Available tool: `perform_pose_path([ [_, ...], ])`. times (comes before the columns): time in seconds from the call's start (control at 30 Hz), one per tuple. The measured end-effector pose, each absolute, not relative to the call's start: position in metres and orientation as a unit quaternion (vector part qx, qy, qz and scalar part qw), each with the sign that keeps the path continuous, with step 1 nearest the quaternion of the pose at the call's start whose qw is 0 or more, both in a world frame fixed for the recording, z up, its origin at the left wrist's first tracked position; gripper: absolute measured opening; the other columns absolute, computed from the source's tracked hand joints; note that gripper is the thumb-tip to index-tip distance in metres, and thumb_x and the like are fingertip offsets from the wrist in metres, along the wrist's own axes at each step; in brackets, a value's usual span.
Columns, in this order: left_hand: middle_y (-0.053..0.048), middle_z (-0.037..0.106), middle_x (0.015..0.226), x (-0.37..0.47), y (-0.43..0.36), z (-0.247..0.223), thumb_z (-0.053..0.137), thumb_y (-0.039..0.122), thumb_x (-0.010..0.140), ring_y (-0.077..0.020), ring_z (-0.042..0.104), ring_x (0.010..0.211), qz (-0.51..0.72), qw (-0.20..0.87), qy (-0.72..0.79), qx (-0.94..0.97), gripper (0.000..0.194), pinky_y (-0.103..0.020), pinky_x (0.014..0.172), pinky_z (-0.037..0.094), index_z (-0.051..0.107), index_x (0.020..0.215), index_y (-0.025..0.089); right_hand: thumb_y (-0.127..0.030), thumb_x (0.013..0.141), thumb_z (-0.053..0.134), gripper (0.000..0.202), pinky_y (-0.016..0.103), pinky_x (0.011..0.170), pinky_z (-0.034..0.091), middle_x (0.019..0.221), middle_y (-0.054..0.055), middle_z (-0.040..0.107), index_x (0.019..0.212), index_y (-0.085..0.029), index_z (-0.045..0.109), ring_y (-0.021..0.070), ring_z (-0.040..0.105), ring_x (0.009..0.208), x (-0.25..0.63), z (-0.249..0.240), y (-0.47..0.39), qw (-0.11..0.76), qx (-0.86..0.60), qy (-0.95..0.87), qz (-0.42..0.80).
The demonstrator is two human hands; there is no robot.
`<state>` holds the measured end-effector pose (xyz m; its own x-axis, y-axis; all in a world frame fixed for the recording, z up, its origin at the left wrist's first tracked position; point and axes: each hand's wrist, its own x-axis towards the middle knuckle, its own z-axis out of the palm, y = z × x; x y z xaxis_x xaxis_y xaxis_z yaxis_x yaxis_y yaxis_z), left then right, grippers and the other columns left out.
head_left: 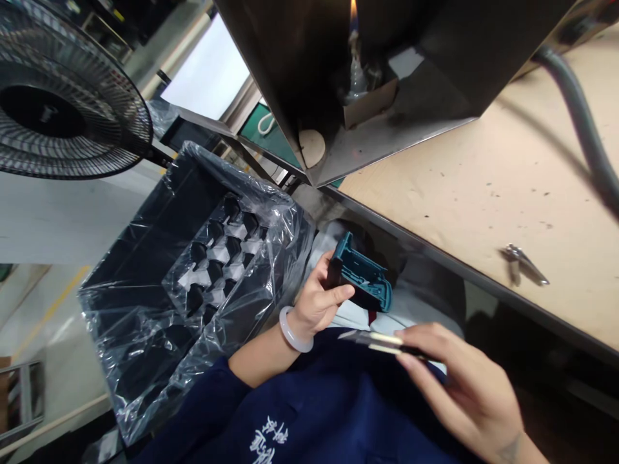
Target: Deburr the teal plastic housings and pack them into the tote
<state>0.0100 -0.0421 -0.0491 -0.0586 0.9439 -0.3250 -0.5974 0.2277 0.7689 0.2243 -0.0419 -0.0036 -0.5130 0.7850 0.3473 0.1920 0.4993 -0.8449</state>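
Note:
My left hand (316,299), with a pale bangle (294,332) at the wrist, grips a teal and black plastic housing (365,274) above my lap. The hollow, ribbed inside of the housing faces up. My thumb presses on its black near edge, and the other fingers are partly hidden behind it. To the right and lower, my right hand (464,380) pinches a slim craft knife (382,341) between thumb and fingers. Its pointed tip is directed left toward the left wrist, apart from the housing. The knife is slightly blurred.
A plastic-lined bin (140,232) holding several dark parts stands to the left, below a fan (53,109). Inside a metal hood (435,103) a burner (356,77) has a lit flame. Nail clippers (526,264) and a grey hose (575,109) are on the wooden table (435,187).

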Motion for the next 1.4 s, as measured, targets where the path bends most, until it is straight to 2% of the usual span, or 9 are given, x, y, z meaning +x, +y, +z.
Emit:
perform_pose_path([
  [0.07,0.000,0.075,0.101,0.012,-0.042,-0.048,0.098,0.037,0.068,-0.0234,0.075,0.102,0.582,0.656,0.443,0.187,0.052,-0.045,0.102,0.058,0.067,0.108,0.026,-0.016,0.101,0.061,0.010,0.015,0.067,0.057,0.085,0.001,0.071,0.110,-0.021,0.064,0.0100,0.069,0.068,0.229,-0.009,-0.043,0.383,-0.384,-0.747,0.384],
  [0.17,0.000,0.076,0.102,0.015,-0.044,-0.050,0.098,0.037,0.067,-0.0224,0.075,0.102,0.589,0.627,0.471,0.195,0.053,-0.044,0.103,0.059,0.066,0.107,0.026,-0.023,0.103,0.062,0.005,0.013,0.059,0.054,0.078,-0.002,0.067,0.107,-0.023,0.062,0.0086,0.065,0.060,0.231,-0.019,-0.047,0.367,-0.446,-0.701,0.419],
  [0.33,0.000,0.074,0.105,0.014,-0.047,-0.061,0.098,0.046,0.067,-0.0205,0.075,0.096,0.642,0.467,0.523,0.311,0.068,-0.038,0.094,0.062,0.058,0.119,0.027,-0.023,0.104,0.060,0.014,0.014,0.060,0.056,0.084,-0.001,0.071,0.119,-0.023,0.061,0.0094,0.069,0.062,0.221,-0.024,-0.056,0.357,-0.414,-0.704,0.453],
  [0.43,-0.008,0.072,0.122,0.011,-0.047,-0.060,0.090,0.053,0.077,-0.0234,0.076,0.101,0.632,0.373,0.545,0.406,0.068,-0.038,0.089,0.064,0.053,0.129,0.028,-0.018,0.103,0.061,0.017,0.013,0.064,0.057,0.088,0.001,0.073,0.119,-0.021,0.063,0.0086,0.070,0.064,0.213,-0.020,-0.058,0.382,-0.402,-0.721,0.416],
  [0.6,-0.016,0.064,0.131,0.006,-0.043,-0.043,0.078,0.038,0.092,-0.0351,0.071,0.120,0.599,0.194,0.544,0.554,0.040,-0.054,0.097,0.063,0.057,0.123,0.024,-0.013,0.101,0.061,0.015,0.014,0.075,0.059,0.091,0.004,0.073,0.115,-0.017,0.064,0.0103,0.073,0.075,0.204,-0.018,-0.060,0.399,-0.381,-0.740,0.384],
  [0.77,-0.012,0.060,0.127,0.003,-0.039,-0.041,0.082,0.036,0.087,-0.0372,0.067,0.124,0.580,0.057,0.545,0.603,0.045,-0.061,0.110,0.054,0.058,0.123,0.026,-0.013,0.102,0.060,0.013,0.016,0.072,0.059,0.091,0.007,0.074,0.114,-0.016,0.065,0.0121,0.074,0.077,0.202,-0.023,-0.064,0.404,-0.375,-0.752,0.361],
  [1.03,-0.007,0.059,0.127,0.006,-0.040,-0.043,0.083,0.042,0.087,-0.0298,0.066,0.125,0.609,0.032,0.523,0.596,0.053,-0.046,0.109,0.056,0.056,0.130,0.025,-0.007,0.099,0.061,0.019,0.021,0.070,0.062,0.091,0.007,0.075,0.114,-0.017,0.064,0.0158,0.075,0.076,0.203,-0.020,-0.063,0.404,-0.362,-0.760,0.358],
  [1.23,-0.006,0.058,0.126,0.005,-0.039,-0.043,0.085,0.042,0.085,-0.0314,0.068,0.121,0.609,0.017,0.523,0.596,0.054,-0.054,0.111,0.052,0.055,0.128,0.029,-0.004,0.095,0.062,0.027,0.024,0.069,0.063,0.093,0.008,0.076,0.118,-0.019,0.066,0.0190,0.077,0.077,0.206,-0.018,-0.064,0.406,-0.350,-0.748,0.390],
  [1.4,-0.003,0.057,0.123,0.007,-0.037,-0.048,0.077,0.039,0.091,-0.0286,0.067,0.121,0.639,0.026,0.501,0.583,0.046,-0.055,0.111,0.053,0.053,0.130,0.034,-0.008,0.094,0.066,0.021,0.017,0.061,0.058,0.084,0.003,0.076,0.109,-0.020,0.073,0.0134,0.072,0.065,0.211,-0.013,-0.054,0.386,-0.334,-0.690,0.512],
])
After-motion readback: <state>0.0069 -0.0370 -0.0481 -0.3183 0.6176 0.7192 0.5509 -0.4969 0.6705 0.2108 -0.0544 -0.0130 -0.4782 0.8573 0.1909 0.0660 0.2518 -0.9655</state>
